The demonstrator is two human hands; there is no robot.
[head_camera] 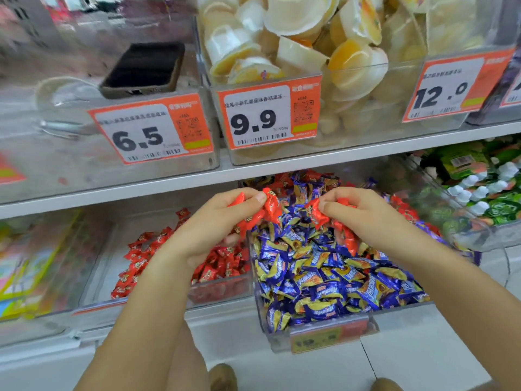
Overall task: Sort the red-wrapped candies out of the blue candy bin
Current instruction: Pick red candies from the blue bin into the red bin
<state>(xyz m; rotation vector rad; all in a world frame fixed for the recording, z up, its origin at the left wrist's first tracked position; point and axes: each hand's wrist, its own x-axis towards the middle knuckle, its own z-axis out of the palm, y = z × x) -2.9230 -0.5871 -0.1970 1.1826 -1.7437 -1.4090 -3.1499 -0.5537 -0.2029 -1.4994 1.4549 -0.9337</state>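
Both hands, left hand and right hand, are clutched full of red candies; red bin sits just left, nearest the left hand.

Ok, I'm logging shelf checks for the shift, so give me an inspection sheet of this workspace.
Surface: white shelf edges; clear bins on two levels.
Job's things: blue candy bin pulled forward, red candies still at its back; red candy bin to its left.
Clutter: phone in the top-left bin above the 6.5 tag.
Grippers: left hand and right hand each grip red-wrapped candies above the blue bin.
Cables: nothing seen.
Surroundings: jelly cups, green packets, tiled floor.
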